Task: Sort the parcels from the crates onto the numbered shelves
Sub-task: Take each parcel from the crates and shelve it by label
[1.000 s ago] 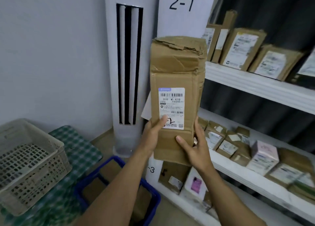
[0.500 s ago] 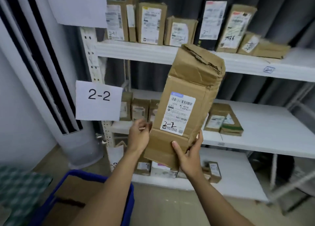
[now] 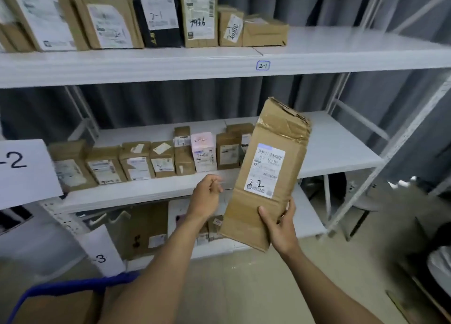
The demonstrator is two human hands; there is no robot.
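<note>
parcel (image 3: 268, 167): marked 2-2, tilted, centre right of frame, before the middle shelf (image 3: 336, 143)
right hand (image 3: 280, 223): grips parcel's lower end, thumb on its front
left hand (image 3: 206, 196): just left of parcel, apart from it, fingers loosely curled, holding nothing
around: boxes (image 3: 146, 162) in a row on middle shelf, left of parcel; crate (image 3: 73, 286) at lower left
room: grey curtain (image 3: 195, 99) behind the shelving

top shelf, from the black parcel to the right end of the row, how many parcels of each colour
black parcel: 1
brown cardboard parcels: 3
total: 4
</note>
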